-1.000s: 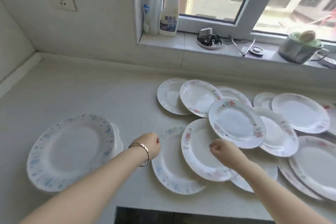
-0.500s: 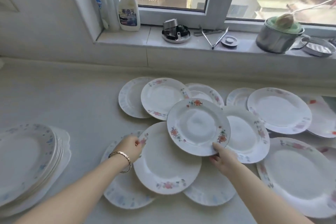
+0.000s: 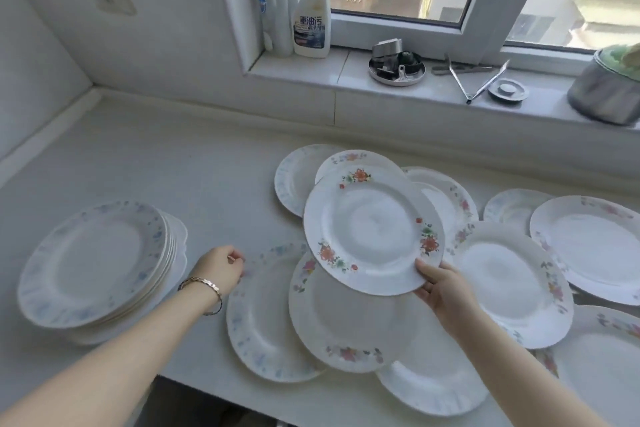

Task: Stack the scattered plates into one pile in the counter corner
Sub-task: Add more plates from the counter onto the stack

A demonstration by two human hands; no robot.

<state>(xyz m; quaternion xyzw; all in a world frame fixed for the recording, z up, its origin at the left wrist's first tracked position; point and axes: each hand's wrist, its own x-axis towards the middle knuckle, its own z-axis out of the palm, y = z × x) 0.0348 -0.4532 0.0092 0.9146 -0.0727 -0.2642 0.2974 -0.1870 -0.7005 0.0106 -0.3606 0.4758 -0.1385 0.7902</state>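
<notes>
Right hand pinches the near rim of a red-flowered plate, lifted and tilted over the scattered plates, well right of the pile. Left hand, fingers curled at the rim of a blue-flowered plate just right of the pile; grip unclear.
</notes>
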